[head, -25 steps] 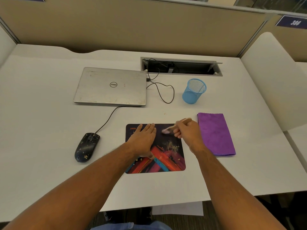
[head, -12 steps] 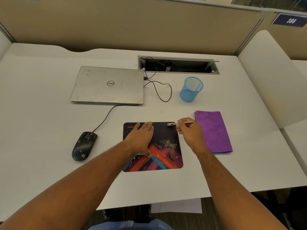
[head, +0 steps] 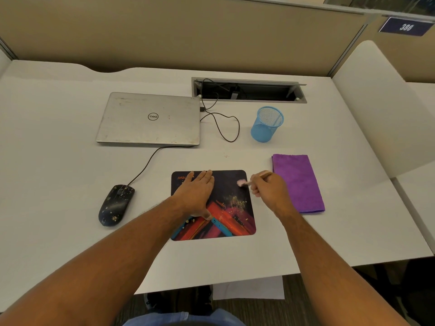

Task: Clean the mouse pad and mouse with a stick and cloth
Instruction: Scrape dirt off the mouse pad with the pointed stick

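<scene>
A dark mouse pad [head: 231,222] with red and blue streaks lies on the white desk, with pale crumbs scattered over its middle. My left hand [head: 196,194] presses flat on the pad's left half, fingers straight. My right hand [head: 268,189] grips a thin stick [head: 246,182] whose pink tip touches the pad's upper right corner. A black wired mouse [head: 116,204], speckled with crumbs, sits to the left of the pad. A folded purple cloth [head: 299,182] lies to the right of my right hand.
A closed silver laptop [head: 149,118] sits at the back, its cable looping toward an open cable tray [head: 249,90]. A blue mesh pen cup [head: 267,124] stands behind the cloth. White partition panels rise at the right and beige walls at the back.
The stick's pink tip swept from mid-pad up to the pad's top edge, and is now on the upper right corner. My left hand has stayed flat on the pad.
</scene>
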